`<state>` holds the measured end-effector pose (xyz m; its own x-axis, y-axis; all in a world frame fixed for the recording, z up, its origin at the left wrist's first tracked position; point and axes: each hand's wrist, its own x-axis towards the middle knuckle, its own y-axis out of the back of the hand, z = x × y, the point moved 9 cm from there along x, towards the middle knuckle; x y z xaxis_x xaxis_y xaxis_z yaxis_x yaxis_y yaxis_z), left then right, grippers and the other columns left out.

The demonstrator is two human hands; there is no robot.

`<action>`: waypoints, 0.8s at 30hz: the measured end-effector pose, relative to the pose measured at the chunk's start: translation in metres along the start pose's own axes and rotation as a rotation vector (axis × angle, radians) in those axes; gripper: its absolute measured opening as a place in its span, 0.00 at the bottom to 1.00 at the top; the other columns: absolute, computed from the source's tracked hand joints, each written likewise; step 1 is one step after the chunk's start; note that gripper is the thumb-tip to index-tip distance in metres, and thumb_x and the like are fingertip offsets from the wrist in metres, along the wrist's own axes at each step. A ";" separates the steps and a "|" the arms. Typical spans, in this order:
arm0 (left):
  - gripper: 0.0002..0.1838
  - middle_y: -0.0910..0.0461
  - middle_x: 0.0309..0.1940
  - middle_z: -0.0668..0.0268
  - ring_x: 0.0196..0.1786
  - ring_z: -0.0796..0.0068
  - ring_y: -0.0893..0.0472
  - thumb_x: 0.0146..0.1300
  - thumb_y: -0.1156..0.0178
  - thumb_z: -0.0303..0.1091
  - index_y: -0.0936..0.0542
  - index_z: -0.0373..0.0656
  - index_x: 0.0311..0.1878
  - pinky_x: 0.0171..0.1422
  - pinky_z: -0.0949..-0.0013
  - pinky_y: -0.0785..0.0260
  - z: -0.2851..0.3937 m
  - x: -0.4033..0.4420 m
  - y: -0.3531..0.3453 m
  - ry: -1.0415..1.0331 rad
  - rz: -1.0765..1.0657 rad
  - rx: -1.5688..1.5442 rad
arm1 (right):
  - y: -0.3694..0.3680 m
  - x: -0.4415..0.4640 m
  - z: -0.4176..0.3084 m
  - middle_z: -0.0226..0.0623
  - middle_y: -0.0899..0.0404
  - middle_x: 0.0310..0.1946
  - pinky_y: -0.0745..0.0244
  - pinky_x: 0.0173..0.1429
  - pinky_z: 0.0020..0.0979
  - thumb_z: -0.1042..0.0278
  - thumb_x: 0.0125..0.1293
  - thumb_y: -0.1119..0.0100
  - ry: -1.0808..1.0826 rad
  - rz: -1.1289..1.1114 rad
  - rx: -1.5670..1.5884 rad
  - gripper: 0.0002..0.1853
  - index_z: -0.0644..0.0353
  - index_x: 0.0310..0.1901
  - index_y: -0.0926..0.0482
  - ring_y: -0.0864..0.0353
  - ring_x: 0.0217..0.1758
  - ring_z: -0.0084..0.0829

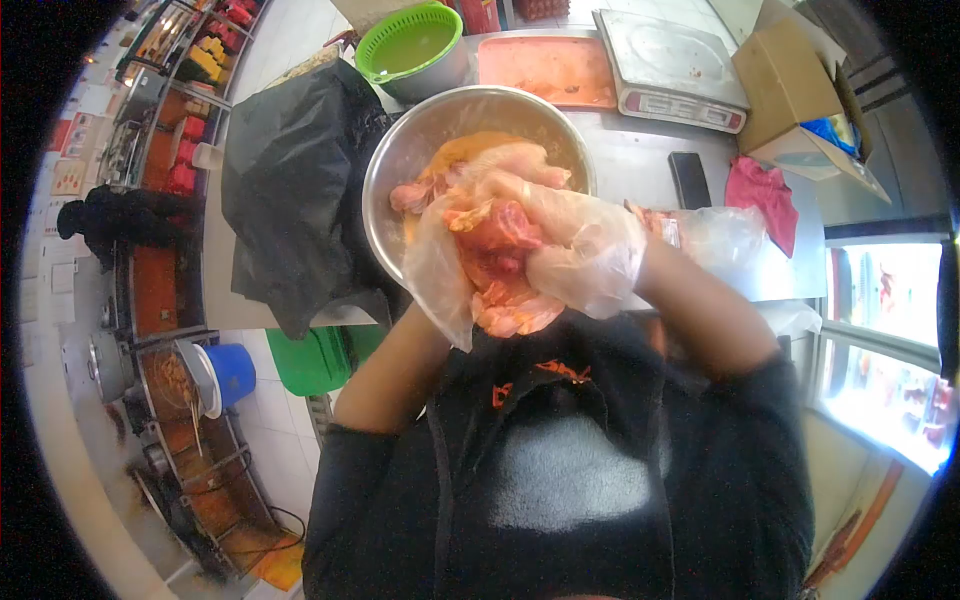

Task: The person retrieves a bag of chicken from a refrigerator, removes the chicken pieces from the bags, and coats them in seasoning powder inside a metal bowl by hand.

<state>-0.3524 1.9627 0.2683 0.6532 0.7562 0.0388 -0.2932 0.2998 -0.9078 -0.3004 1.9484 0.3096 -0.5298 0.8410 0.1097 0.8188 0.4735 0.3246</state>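
Both my hands wear loose clear plastic gloves and hold a piece of raw chicken (500, 250) between them, at the near rim of a steel bowl (385, 215). My left hand (440, 265) grips the meat's left side; its fingers are partly covered by the baggy glove. From the right, my right hand (585, 240) is closed on the same piece. Dark red flesh shows in the middle, with pale skin hanging toward me. Inside the bowl lie more raw chicken (515, 158) and an orange sauce or seasoning (465, 148).
A black plastic bag (295, 190) lies left of the bowl. Behind stand a green basket (410, 40), a pinkish-orange tray (545, 65) and a scale (675, 65). To the right are a phone (688, 180), a red cloth (765, 200), a clear bag (715, 235) and a cardboard box (800, 95).
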 end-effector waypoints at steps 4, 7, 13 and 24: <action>0.33 0.24 0.51 0.47 0.50 0.55 0.20 0.65 0.48 0.58 0.31 0.36 0.60 0.55 0.57 0.23 0.018 -0.014 0.003 -0.176 0.153 0.185 | 0.003 0.005 -0.003 0.36 0.31 0.62 0.39 0.70 0.29 0.85 0.65 0.55 -0.008 0.054 0.429 0.28 0.61 0.67 0.38 0.34 0.67 0.29; 0.32 0.24 0.50 0.48 0.49 0.56 0.20 0.65 0.46 0.57 0.30 0.36 0.58 0.55 0.57 0.23 0.034 -0.028 -0.006 -0.316 0.250 0.353 | 0.001 0.002 -0.019 0.38 0.30 0.61 0.38 0.69 0.31 0.83 0.65 0.52 -0.017 0.044 0.555 0.27 0.62 0.66 0.37 0.32 0.65 0.31; 0.31 0.24 0.49 0.49 0.49 0.57 0.20 0.64 0.44 0.56 0.29 0.36 0.55 0.54 0.58 0.23 0.055 -0.047 -0.031 -0.465 0.343 0.602 | 0.010 -0.001 -0.062 0.48 0.26 0.57 0.34 0.66 0.36 0.78 0.60 0.45 0.229 0.164 -0.053 0.27 0.64 0.63 0.33 0.26 0.61 0.42; 0.25 0.22 0.46 0.51 0.47 0.59 0.19 0.64 0.42 0.48 0.27 0.35 0.52 0.55 0.59 0.24 0.063 -0.057 -0.015 -0.454 0.352 0.539 | 0.006 0.005 -0.057 0.44 0.26 0.58 0.33 0.66 0.38 0.69 0.60 0.42 0.057 0.036 0.281 0.28 0.65 0.63 0.32 0.26 0.61 0.39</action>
<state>-0.4295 1.9519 0.3062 0.1440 0.9879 0.0584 -0.8042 0.1512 -0.5748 -0.3105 1.9403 0.3653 -0.5044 0.8462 0.1715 0.8622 0.5043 0.0475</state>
